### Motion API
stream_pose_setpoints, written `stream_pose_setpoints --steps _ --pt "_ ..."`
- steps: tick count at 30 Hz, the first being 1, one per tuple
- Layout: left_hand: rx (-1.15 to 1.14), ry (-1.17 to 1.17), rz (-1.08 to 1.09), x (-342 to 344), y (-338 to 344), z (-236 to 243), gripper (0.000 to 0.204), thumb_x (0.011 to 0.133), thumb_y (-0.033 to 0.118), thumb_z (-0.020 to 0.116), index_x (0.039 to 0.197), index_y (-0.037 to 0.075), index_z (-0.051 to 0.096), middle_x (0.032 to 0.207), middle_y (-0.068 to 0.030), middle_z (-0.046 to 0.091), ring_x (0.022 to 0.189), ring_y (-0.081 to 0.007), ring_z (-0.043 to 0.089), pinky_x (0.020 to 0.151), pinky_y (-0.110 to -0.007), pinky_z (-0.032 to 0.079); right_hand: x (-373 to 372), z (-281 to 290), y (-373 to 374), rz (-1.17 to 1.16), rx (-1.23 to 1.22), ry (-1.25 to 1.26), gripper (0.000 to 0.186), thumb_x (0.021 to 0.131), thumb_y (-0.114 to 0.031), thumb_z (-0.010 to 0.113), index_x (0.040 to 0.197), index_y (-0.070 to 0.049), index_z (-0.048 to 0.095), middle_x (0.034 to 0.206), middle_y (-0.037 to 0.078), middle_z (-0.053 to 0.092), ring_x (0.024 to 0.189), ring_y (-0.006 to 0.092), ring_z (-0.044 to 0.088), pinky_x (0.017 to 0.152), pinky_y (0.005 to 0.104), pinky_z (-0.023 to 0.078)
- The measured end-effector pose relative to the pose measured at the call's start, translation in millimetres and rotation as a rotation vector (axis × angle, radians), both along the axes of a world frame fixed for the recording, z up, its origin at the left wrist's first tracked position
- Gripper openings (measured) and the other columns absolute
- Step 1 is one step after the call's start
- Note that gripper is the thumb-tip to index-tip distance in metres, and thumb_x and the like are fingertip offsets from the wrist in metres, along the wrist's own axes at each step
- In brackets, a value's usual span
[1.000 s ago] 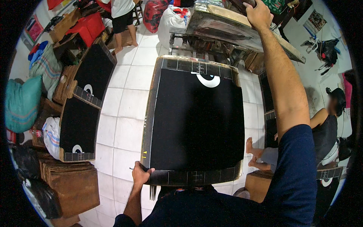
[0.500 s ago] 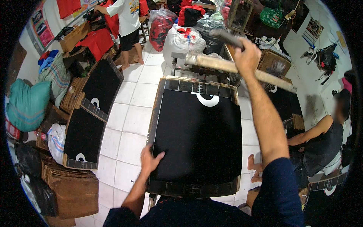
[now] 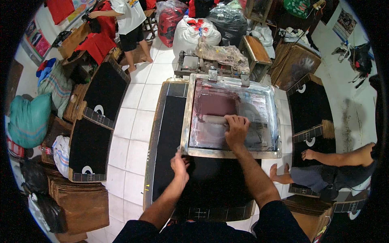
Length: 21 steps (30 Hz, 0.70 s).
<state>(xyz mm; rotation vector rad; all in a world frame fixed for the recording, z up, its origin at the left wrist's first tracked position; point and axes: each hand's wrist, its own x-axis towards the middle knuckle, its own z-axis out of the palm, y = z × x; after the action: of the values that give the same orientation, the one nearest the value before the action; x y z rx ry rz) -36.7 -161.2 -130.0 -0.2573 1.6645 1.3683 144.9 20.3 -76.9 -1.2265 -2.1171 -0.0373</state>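
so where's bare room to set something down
Free: floor tiles between the left boards and middle board; black fabric between the screen frame and that board's near edge. Crowded: inside the frame, with right hand and squeegee; beyond it, bags.

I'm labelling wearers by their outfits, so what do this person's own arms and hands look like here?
The left hand and right hand are both bare, with no gloves. The forearms are uncovered too, with no watch or bracelet visible. The sleeves are short, loose and very dark, navy or near black, and show no visible markings.
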Motion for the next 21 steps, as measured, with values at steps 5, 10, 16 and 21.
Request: stream_pose_setpoints --steps 5,10,16,21 --pt "0.172 1.458 -0.693 -24.4 -6.2 -41.7 0.118 0.068 0.062 0.089 0.151 -0.006 0.039 0.146 -0.0286 0.05 0.143 -0.0422 0.043 0.121 -0.054 0.029 -30.0 -9.4 108.3 0.059 -0.106 -0.144 0.034 0.079 -0.006 0.076 0.11 -0.013 0.065 0.105 0.008 0.065 0.107 0.0324 0.06 0.098 0.0499 0.04" --pt "0.043 1.53 -0.932 -36.6 -0.5 -51.3 0.127 0.063 0.061 0.092 0.152 -0.008 0.033 0.15 -0.0282 0.047 0.146 -0.0403 0.041 0.123 -0.057 0.027 -67.1 -22.7 184.8 0.006 -0.088 -0.253 0.037 0.082 -0.019 0.079 0.115 -0.013 0.063 0.11 0.008 0.065 0.107 0.0324 0.059 0.095 0.0503 0.041" --pt "0.024 1.501 -0.948 -34.7 -1.2 -54.6 0.124 0.067 0.059 0.09 0.153 -0.009 0.032 0.153 -0.0287 0.044 0.147 -0.0384 0.04 0.123 -0.056 0.027 -67.0 -37.2 167.0 0.007 -0.082 -0.244 0.039 0.079 -0.027 0.083 0.109 -0.011 0.064 0.107 0.008 0.063 0.103 0.0302 0.059 0.091 0.0471 0.041" --pt "0.079 1.559 -0.934 -39.6 -1.5 -58.6 0.122 0.068 0.057 0.089 0.154 -0.007 0.03 0.155 -0.0271 0.041 0.149 -0.0386 0.036 0.123 -0.057 0.026 -42.1 -26.4 90.3 0.041 -0.134 -0.344 0.042 0.074 -0.023 0.086 0.108 -0.01 0.064 0.105 0.007 0.062 0.104 0.0301 0.059 0.089 0.0453 0.042"
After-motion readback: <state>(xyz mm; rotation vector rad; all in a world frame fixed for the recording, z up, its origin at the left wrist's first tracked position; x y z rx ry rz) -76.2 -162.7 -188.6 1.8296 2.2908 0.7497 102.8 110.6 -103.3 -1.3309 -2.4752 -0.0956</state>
